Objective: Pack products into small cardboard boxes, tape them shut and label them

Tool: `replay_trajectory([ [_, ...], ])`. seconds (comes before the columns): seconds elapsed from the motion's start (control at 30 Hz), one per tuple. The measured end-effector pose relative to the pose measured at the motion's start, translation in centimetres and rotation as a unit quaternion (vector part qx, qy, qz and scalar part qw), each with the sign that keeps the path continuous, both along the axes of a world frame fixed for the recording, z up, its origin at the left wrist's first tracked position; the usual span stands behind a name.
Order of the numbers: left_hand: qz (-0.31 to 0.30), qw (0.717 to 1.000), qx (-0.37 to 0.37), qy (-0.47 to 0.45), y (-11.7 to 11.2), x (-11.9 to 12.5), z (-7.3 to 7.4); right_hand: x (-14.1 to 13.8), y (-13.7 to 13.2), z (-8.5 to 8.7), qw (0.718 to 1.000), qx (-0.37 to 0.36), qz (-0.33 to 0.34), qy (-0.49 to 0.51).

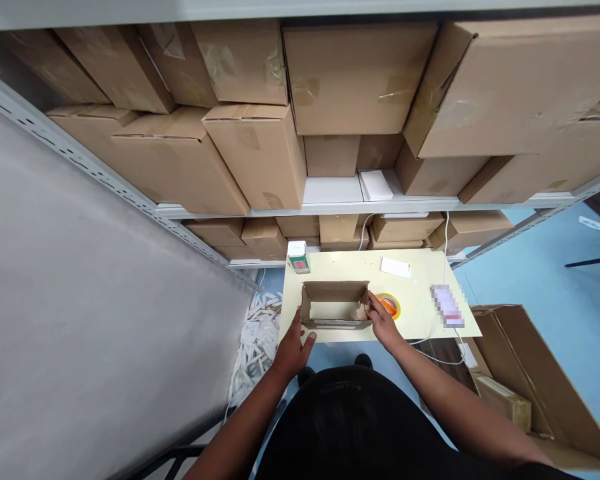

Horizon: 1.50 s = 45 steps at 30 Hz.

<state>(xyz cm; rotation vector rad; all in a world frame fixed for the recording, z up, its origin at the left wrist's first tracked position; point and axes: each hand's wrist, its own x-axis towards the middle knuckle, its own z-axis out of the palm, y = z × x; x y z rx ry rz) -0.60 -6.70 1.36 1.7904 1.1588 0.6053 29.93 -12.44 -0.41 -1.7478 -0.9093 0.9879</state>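
Note:
A small cardboard box (336, 290) stands on the pale yellow table (423, 267), its top open. The pale surface inside it looks like the tabletop, and its right end is torn. My right hand (384, 327) grips that right end, fingers over the wall. At the left end, my left hand (291, 350) rests its fingertips against the outside, thumb spread apart from the fingers. A roll of orange and yellow tape (390, 306) lies just beyond my right hand. Behind the box's left corner stands a small white and green carton (299, 259).
A white slim box (395, 267) and a blurred-out phone (448, 305) with a cable lie on the table. Shelves (280, 209) with several cartons rise behind. A large open carton (535, 373) stands on the floor at right; white scraps (260, 340) are heaped at left.

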Motion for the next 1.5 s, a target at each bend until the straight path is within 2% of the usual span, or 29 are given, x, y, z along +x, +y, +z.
replay_trajectory([
  [0.13,0.082,0.991,-0.045,-0.093,0.3,-0.4,0.2,-0.5,-0.9,-0.5,0.999,0.029,0.016,-0.001],
  [0.23,0.113,0.984,-0.1,-0.097,1.8,-0.5,0.8,-0.3,-0.9,-0.7,0.999,0.037,0.021,0.0],
  [0.37,0.093,0.988,-0.114,-0.055,4.3,-0.3,1.1,0.3,-0.4,-0.4,0.999,0.032,0.033,-0.004],
  [0.5,0.054,0.997,-0.044,-0.015,5.6,0.1,1.4,0.7,-0.1,0.6,0.992,0.06,0.068,-0.086],
  [0.63,-0.001,1.0,0.007,0.001,5.9,0.4,1.8,1.0,-0.3,1.3,0.969,0.079,0.134,-0.194],
  [0.8,0.013,1.0,0.02,-0.02,6.1,0.3,0.8,2.4,-1.0,1.6,0.946,0.077,0.232,-0.214],
  [0.93,0.02,0.998,0.031,-0.049,6.3,0.3,0.0,4.5,-1.4,2.7,0.921,0.047,0.32,-0.215],
  [1.0,0.015,0.998,0.029,-0.045,6.4,0.1,0.0,4.9,-1.5,3.3,0.916,0.032,0.339,-0.213],
  [1.1,0.012,0.999,0.02,-0.039,6.5,-0.3,0.4,3.8,-1.6,3.1,0.944,0.035,0.284,-0.165],
  [1.2,0.02,0.998,0.033,-0.042,6.1,-0.5,0.9,1.1,-1.6,1.5,0.988,0.046,0.126,-0.074],
  [1.3,0.03,0.997,0.046,-0.05,5.2,-0.1,1.2,-1.5,-1.6,-0.2,0.999,0.03,0.003,-0.042],
  [1.4,0.064,0.996,0.067,-0.015,4.1,1.1,1.0,-2.2,-1.5,-1.1,0.998,0.013,-0.015,-0.061],
  [1.5,0.098,0.99,0.098,0.018,3.4,2.2,0.7,-0.4,-1.7,-1.7,0.998,0.023,0.003,-0.058],
])
